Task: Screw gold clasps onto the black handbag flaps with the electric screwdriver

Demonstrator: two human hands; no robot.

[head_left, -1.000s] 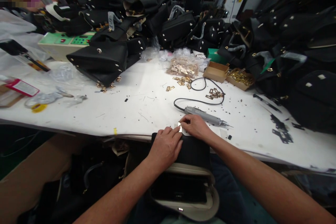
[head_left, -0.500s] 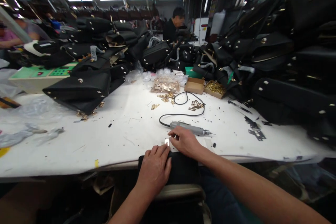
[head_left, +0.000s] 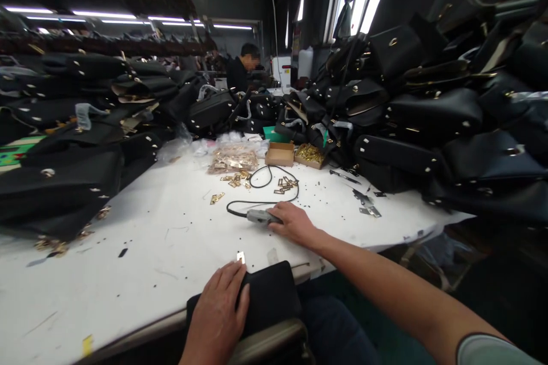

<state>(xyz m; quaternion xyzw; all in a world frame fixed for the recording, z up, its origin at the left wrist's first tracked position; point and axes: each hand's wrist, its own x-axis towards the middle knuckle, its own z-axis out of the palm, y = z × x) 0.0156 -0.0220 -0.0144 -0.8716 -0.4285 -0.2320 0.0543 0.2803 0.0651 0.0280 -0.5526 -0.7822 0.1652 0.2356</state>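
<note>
My left hand (head_left: 220, 308) lies flat, fingers together, on a black bag piece (head_left: 269, 296) at the near edge of the white table (head_left: 149, 239). A small shiny metal fitting (head_left: 241, 257) stands at the piece's far edge, just past my fingertips. My right hand (head_left: 293, 223) has closed over the grey corded power screwdriver (head_left: 259, 216) lying on the table. Its black cable (head_left: 261, 182) loops away toward the back.
Black handbags are piled high at the left (head_left: 64, 182) and right (head_left: 449, 125) of the table. Loose gold fittings (head_left: 233, 159), two small cardboard boxes (head_left: 280, 154) and black scraps (head_left: 366, 205) lie mid-table. Another person (head_left: 242, 68) sits at the far end.
My right hand left the small fitting and moved forward onto the screwdriver. My view lifted and swung, so the table now sits lower in the picture. My left hand stayed on the black piece.
</note>
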